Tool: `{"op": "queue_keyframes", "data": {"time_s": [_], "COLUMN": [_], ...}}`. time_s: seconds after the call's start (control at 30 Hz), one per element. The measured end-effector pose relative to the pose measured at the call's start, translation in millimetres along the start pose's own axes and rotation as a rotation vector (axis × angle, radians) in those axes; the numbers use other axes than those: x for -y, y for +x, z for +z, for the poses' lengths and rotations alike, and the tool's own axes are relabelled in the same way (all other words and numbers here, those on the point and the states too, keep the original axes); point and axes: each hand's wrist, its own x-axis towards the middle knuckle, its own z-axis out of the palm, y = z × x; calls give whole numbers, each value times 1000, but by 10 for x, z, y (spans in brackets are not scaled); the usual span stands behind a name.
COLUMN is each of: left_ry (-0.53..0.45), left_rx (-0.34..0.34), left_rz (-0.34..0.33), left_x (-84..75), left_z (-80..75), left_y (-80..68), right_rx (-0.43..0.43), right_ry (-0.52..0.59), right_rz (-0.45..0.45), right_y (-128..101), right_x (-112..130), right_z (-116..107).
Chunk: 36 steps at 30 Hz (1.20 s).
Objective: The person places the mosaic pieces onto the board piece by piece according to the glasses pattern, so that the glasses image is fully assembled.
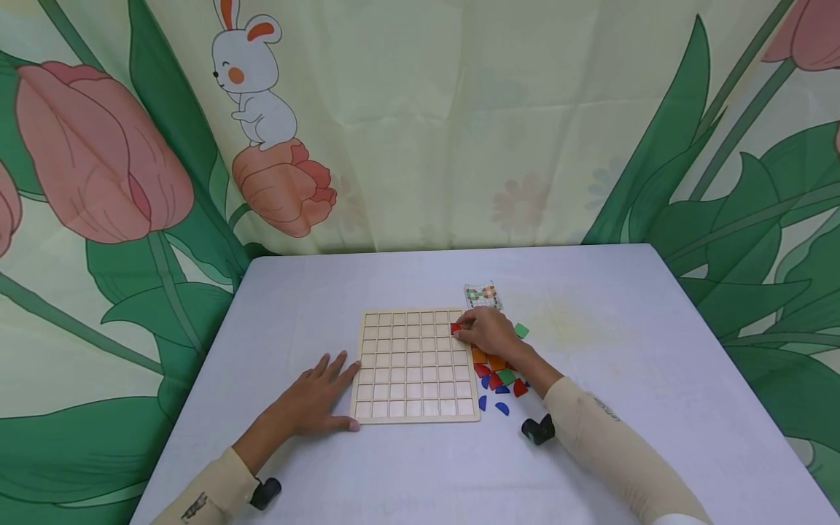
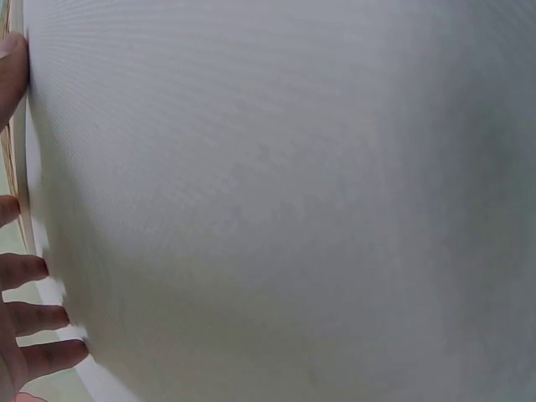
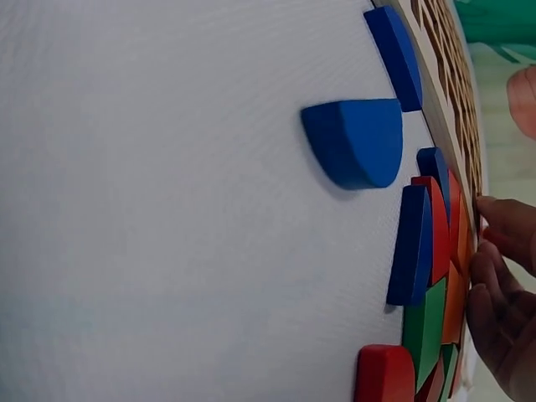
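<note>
A square wooden grid board (image 1: pixel 416 420) lies flat on the table. My left hand (image 1: pixel 313 399) is spread at its left side, with thumb and index fingertip touching the edge. In the left wrist view, only the fingers (image 2: pixel 50 356) and a sliver of the board show. At the board's upper right corner, my right hand (image 1: pixel 488 332) pinches a small red block (image 1: pixel 456 329) over a cell. The right wrist view shows the curled right hand (image 3: pixel 507 301) beside the board, the block mostly hidden by fingers.
Right of the board lies a loose pile of blocks: orange pieces (image 1: pixel 480 356), red pieces (image 1: pixel 520 387), a green piece (image 1: pixel 521 330) and blue half-rounds (image 1: pixel 502 408). A small printed pattern card (image 1: pixel 482 294) lies behind the right hand. The white-covered table (image 1: pixel 590 306) meets a printed curtain.
</note>
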Motion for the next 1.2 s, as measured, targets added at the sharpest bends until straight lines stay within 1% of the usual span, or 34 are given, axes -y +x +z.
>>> {"op": "queue_keyframes", "data": {"time_s": [0.23, 0.4, 0.57, 0.73, 0.93, 1.03, 1.2], "left_ry": [-11, -14, -11, -8, -45, -54, -65], "left_rx": [4, 10, 12, 30, 45, 59, 73], "left_rz": [9, 3, 5, 0, 4, -8, -27], "left_x": [16, 14, 18, 16, -6, -17, -23], "left_z": [-3, -1, -14, -25, -45, -47, -42], "left_y": [3, -3, -2, -1, 36, 43, 12], "right_rx": [5, 25, 23, 18, 15, 21, 54], "right_ry": [-18, -28, -43, -63, -86, -81, -35], "right_rz": [13, 41, 65, 59, 63, 31, -67], "right_y": [25, 35, 44, 50, 35, 26, -5], "right_x": [35, 71, 105, 108, 92, 82, 17], "right_z": [-28, -44, -44, -39, -61, -67, -89]}}
